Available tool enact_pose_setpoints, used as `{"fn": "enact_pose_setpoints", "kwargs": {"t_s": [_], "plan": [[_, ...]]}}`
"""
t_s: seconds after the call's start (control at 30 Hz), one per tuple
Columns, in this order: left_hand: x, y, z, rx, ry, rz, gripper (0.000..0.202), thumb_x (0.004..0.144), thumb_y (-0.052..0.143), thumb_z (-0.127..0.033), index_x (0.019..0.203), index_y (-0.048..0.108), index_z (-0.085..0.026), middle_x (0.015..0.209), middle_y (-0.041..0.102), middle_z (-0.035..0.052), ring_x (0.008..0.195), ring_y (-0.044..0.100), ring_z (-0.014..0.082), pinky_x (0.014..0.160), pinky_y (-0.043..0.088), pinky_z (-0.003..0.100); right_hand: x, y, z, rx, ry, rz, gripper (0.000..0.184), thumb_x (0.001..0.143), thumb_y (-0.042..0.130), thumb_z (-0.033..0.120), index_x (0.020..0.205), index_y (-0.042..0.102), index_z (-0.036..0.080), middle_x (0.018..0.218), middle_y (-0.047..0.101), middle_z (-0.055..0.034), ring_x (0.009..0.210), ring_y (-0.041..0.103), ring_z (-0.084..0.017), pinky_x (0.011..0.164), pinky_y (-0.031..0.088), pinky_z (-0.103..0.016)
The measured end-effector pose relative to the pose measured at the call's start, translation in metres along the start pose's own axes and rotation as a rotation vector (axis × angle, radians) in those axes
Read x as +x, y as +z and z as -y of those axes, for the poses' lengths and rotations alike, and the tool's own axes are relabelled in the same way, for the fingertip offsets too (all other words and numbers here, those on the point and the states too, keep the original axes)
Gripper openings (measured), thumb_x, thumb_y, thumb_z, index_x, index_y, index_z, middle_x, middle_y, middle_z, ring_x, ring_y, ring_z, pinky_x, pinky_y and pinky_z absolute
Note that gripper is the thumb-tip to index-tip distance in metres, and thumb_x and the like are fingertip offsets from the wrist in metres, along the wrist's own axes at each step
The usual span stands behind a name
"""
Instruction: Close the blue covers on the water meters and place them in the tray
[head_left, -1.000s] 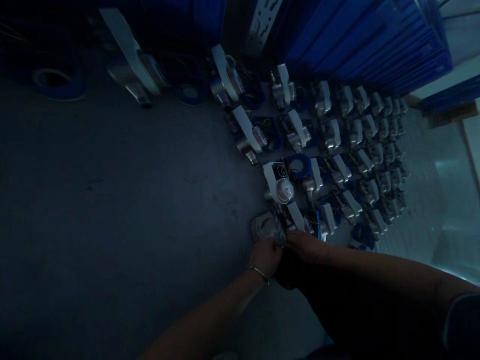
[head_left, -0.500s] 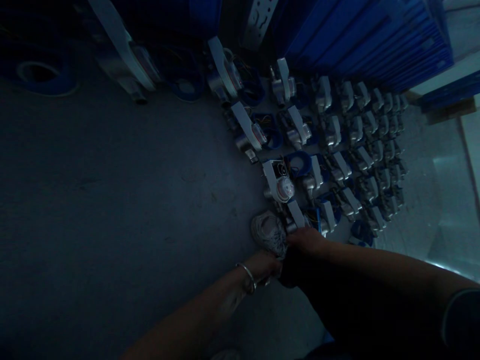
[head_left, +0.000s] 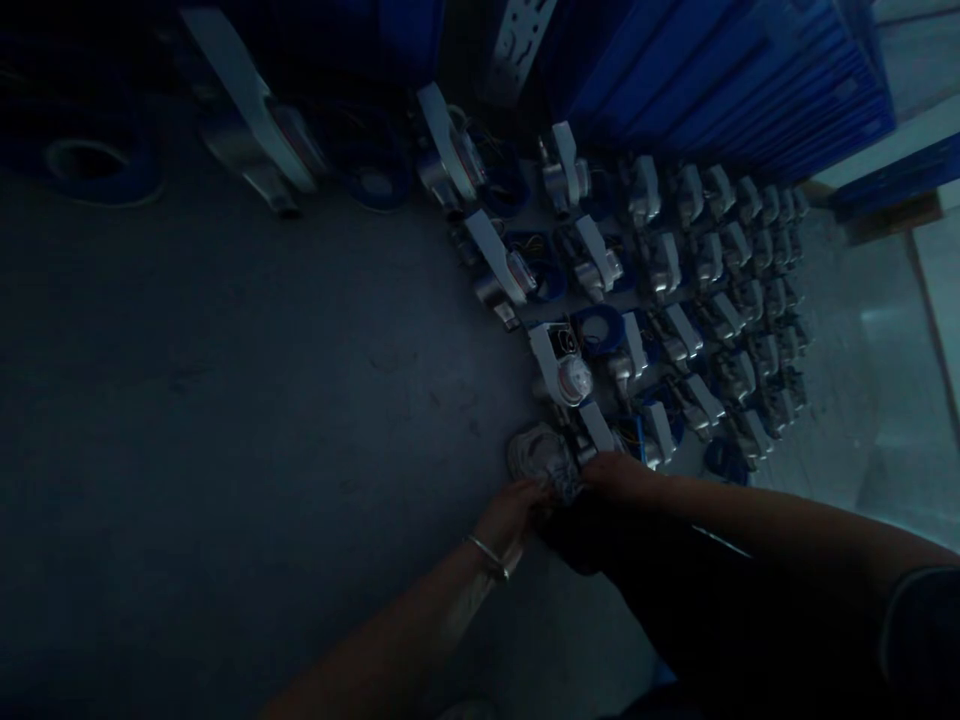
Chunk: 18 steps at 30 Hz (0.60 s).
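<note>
In the head view a light sneaker (head_left: 537, 450) is on the grey floor, below a dark trouser leg (head_left: 577, 540). My left hand (head_left: 512, 512), with a silver bracelet (head_left: 489, 557) at the wrist, is at the shoe's lace area, fingers bent and pressed together. My right hand (head_left: 621, 476) is closed at the other side of the shoe, by the trouser hem. What the fingertips of either hand pinch, lace or cloth, is too dark and blurred to make out. A metal unit with a pale flat arm (head_left: 598, 430) lies just beyond my right hand.
Several rows of similar metal units (head_left: 679, 330) with blue parts (head_left: 600, 328) stand on the floor ahead and to the right. Large blue crates (head_left: 705, 80) line the back, beside a perforated metal post (head_left: 517, 45). More units (head_left: 259, 150) stand at the upper left.
My left hand has moved up and slightly left, from the trouser hem to the front of the shoe. My right hand stays almost in place. The view has shifted slightly.
</note>
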<state>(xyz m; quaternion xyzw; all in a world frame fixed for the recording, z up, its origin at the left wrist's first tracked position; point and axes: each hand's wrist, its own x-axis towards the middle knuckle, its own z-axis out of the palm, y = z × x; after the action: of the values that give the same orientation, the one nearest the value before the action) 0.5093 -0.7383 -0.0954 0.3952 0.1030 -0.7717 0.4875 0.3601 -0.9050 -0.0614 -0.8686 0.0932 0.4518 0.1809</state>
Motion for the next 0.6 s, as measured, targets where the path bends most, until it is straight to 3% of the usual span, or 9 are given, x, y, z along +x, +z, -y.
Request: {"fn": "enact_pose_setpoints", "kwargs": {"t_s": [0.1, 0.23, 0.43, 0.6], "plan": [[-0.003, -0.001, 0.002, -0.222, -0.03, 0.127, 0.03, 0.061, 0.069, -0.038, 0.074, 0.06, -0.013, 0.074, 0.059, 0.0041, 0.068, 0.054, 0.0123, 0.063, 0.039, 0.023, 0.0, -0.001, 0.004, 0.026, 0.015, 0.003, 0.035, 0.092, 0.029, 0.034, 0.102, 0.058, 0.016, 0.103, 0.062, -0.0105, 0.1, 0.055, -0.022, 0.086, 0.041, -0.034], [-0.002, -0.008, 0.01, -0.066, -0.052, 0.059, 0.034, 0.06, 0.073, -0.043, 0.066, 0.057, -0.013, 0.056, 0.049, -0.0018, 0.051, 0.039, 0.007, 0.05, 0.027, 0.021, 0.001, 0.0, 0.007, -0.058, 0.049, 0.02, 0.037, 0.092, 0.027, 0.036, 0.094, 0.058, 0.016, 0.097, 0.064, -0.0111, 0.094, 0.057, -0.023, 0.081, 0.042, -0.034], [-0.004, -0.027, 0.008, 0.085, -0.006, 0.034, 0.036, 0.062, 0.067, -0.046, 0.065, 0.054, -0.013, 0.052, 0.042, -0.0039, 0.048, 0.032, 0.006, 0.049, 0.02, 0.022, 0.001, 0.006, 0.008, -0.096, 0.117, 0.016, 0.039, 0.091, 0.029, 0.04, 0.092, 0.061, 0.018, 0.091, 0.066, -0.0112, 0.089, 0.06, -0.024, 0.075, 0.042, -0.035], [-0.014, -0.034, 0.018, 0.159, -0.019, 0.058, 0.032, 0.066, 0.061, -0.044, 0.063, 0.051, -0.014, 0.05, 0.04, -0.0049, 0.047, 0.03, 0.0062, 0.049, 0.02, 0.022, -0.005, 0.006, 0.001, -0.088, 0.085, 0.018, 0.031, 0.088, 0.038, 0.037, 0.095, 0.062, 0.019, 0.095, 0.066, -0.0122, 0.096, 0.057, -0.026, 0.085, 0.039, -0.041]]}}
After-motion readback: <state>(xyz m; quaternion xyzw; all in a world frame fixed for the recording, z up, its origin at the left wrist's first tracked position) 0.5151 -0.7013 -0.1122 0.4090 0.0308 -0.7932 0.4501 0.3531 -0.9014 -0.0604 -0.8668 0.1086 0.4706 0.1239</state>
